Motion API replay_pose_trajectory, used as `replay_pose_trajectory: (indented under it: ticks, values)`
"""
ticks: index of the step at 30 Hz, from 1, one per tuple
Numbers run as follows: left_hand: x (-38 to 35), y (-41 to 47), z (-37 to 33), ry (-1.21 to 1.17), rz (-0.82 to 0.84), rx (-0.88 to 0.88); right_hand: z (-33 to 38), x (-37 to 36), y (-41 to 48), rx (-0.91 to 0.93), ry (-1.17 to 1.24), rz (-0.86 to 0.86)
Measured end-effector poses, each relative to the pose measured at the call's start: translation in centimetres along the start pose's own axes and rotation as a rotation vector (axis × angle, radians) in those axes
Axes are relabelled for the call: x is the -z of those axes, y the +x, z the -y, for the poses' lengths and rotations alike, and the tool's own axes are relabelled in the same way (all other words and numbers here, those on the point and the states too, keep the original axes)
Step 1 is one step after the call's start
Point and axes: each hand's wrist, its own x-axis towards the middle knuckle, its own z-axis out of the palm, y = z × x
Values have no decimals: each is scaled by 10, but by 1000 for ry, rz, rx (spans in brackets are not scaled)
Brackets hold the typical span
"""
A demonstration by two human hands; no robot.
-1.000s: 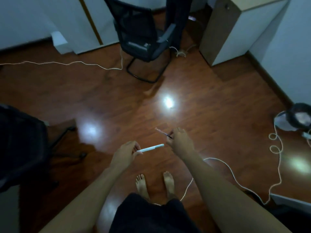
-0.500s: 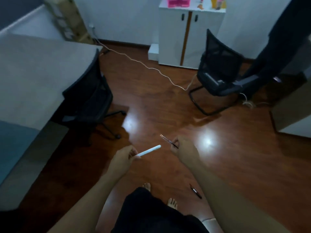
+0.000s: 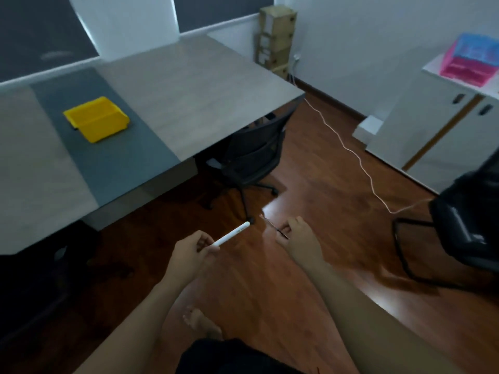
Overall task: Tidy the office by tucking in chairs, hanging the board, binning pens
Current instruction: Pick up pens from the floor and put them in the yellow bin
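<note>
Left hand (image 3: 189, 252) pinches white pen (image 3: 232, 237) by its end | right hand (image 3: 297, 236) pinches thin dark pen (image 3: 275, 228) | both over floor, off table's near edge | yellow bin (image 3: 95, 118) well apart on table (image 3: 189, 103) | risk: light end-holds may slip in carry; cable (image 3: 351, 152) could trip

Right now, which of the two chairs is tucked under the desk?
The mesh-back chair at the desk's right corner; the other chair stands free on the floor.

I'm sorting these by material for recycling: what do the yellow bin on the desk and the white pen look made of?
The yellow bin looks like moulded plastic: uniform bright colour, smooth thin walls. The white pen in the left hand seems smooth plastic too, with a plain matte barrel, though blur leaves that open.
</note>
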Motion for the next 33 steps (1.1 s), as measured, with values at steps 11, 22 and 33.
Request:
replay_pose_trajectory:
  ticks: [11, 22, 33]
  values:
    - [131, 74, 75, -82, -218, 94, 149, -83, 140, 186, -28, 157]
    - [258, 140, 148, -67, -427, 188, 273, -164, 244, 315, -28, 232]
    - [333, 244, 179, -129, -573, 275, 355, -230, 391, 348, 7, 369]
